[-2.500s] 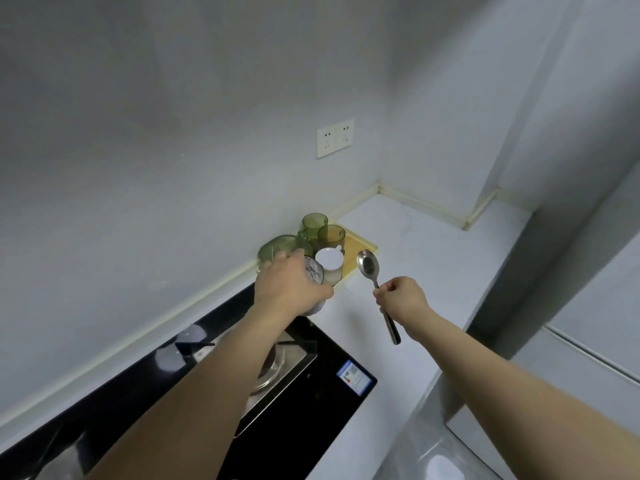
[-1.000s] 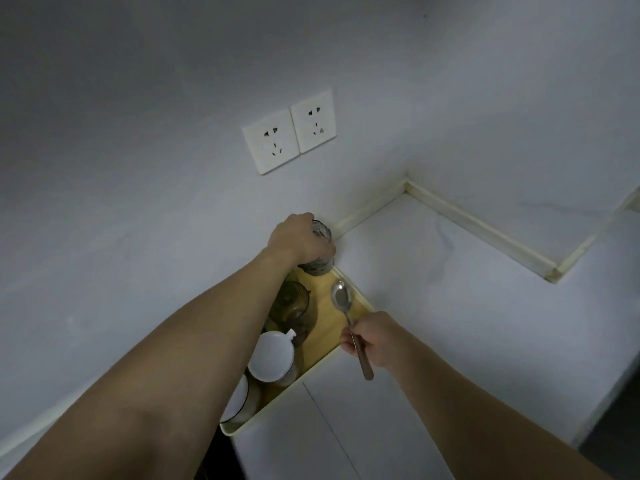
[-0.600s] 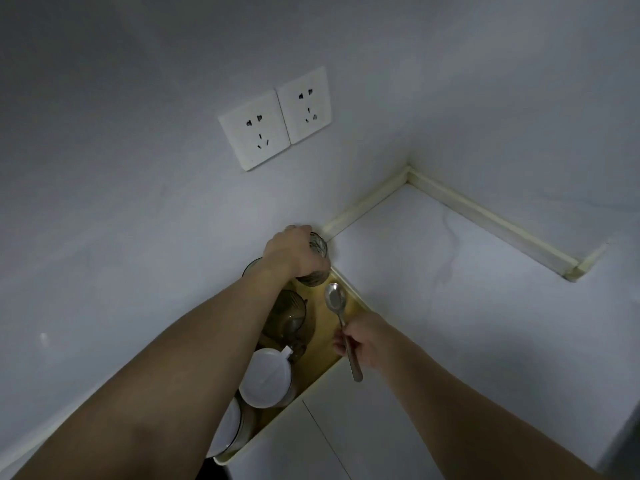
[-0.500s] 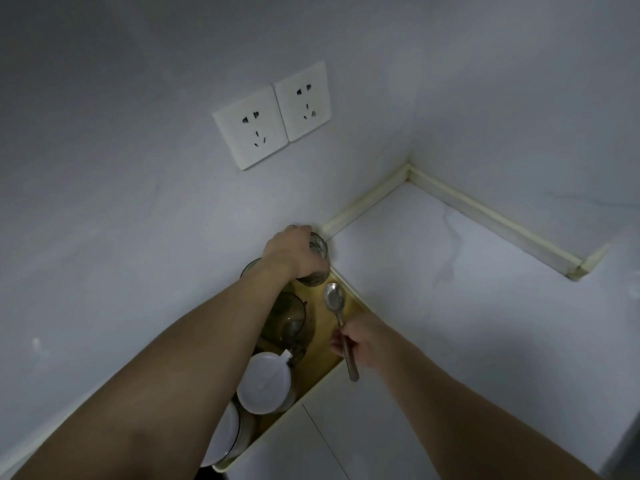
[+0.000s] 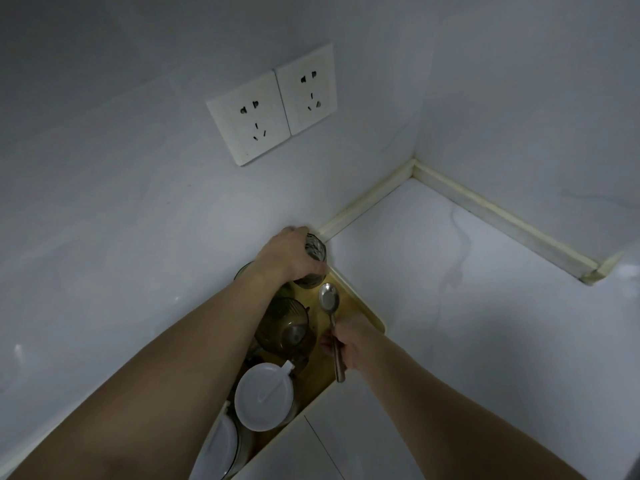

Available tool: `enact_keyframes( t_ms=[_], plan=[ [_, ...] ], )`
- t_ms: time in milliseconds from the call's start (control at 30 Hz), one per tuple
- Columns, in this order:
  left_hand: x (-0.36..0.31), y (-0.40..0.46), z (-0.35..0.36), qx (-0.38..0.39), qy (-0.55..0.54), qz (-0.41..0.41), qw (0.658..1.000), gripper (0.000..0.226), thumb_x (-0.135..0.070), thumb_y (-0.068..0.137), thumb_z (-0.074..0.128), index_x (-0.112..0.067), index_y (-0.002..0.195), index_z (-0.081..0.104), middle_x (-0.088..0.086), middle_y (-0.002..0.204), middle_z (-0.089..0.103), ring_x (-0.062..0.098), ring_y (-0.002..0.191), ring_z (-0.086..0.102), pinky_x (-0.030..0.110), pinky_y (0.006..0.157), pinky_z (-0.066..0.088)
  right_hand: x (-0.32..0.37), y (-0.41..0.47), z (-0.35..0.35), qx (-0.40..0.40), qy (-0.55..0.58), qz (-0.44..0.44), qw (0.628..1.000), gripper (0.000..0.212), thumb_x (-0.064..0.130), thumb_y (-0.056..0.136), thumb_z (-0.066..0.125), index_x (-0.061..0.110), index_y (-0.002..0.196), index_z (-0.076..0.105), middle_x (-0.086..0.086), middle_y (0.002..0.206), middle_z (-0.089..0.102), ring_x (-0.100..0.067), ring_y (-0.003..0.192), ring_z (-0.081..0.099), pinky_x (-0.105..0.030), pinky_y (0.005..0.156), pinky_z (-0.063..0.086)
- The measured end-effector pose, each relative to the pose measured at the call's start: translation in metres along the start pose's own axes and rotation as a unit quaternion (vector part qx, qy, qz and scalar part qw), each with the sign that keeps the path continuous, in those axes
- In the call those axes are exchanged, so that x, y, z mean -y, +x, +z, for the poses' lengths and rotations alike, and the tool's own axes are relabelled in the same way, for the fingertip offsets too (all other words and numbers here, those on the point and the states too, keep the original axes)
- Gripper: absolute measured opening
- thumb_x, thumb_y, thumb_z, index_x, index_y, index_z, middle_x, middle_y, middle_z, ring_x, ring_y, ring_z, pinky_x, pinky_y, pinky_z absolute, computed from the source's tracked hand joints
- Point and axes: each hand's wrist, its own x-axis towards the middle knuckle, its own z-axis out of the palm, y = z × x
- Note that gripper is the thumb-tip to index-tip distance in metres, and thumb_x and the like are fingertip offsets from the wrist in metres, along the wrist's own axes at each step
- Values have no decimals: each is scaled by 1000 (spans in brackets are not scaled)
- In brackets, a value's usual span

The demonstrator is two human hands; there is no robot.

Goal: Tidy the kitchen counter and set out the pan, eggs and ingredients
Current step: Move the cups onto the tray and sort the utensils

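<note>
The left hand [image 5: 289, 256] reaches to the far corner of a yellow tray [image 5: 360, 306] that sits on the white counter [image 5: 467, 306] against the wall. Its fingers are curled round a patterned glass cup [image 5: 313, 261], gripping it from above; the cup stands upright at the tray's far corner, close to the wall, though whether its base rests on the tray cannot be told.

The right hand [image 5: 349, 341] is over the tray's right edge, fingers closed round the handle of a metal spoon [image 5: 330, 317]. The spoon's bowl points toward the far corner and lies just beside the cup, above the tray's bare yellow floor; the handle end sticks out below the hand near the tray's near-right edge.

Along the tray's left side, partly hidden by the left forearm, stands a dark green ribbed glass [image 5: 287, 323], and nearer the viewer a jar with a white lid [image 5: 265, 396], then another white-lidded jar [image 5: 221, 448] at the near end.

On the wall above the tray are two white sockets [image 5: 273, 102] side by side. A pale sealing strip [image 5: 502, 216] runs along the counter's back edges into the corner.
</note>
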Motion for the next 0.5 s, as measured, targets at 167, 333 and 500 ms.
enact_keyframes(
  t_ms=[167,333,500],
  plan=[
    [5,1,3,17,-13,0,1000,103,-58,74,72,-20,153,17,6,155,22,28,138,31,44,114,31,0,6,7,-20,-3,-13,1000,20,9,99,38,3,91,55,-15,82,57,-23,68,56,-35,67,55],
    [16,-11,10,-46,-40,22,998,81,-57,88,55,-23,153,19,5,155,26,25,141,25,42,117,23,-3,8,7,-47,-76,-43,995,18,14,96,46,5,89,60,-16,97,67,-29,89,65,-42,87,55],
    [26,-28,13,-81,12,37,996,67,-52,97,41,-21,153,20,3,157,23,23,143,17,35,120,11,-2,4,7,-86,-157,-116,977,20,19,94,47,8,83,60,-14,93,69,-29,87,67,-43,83,57]
  ],
)
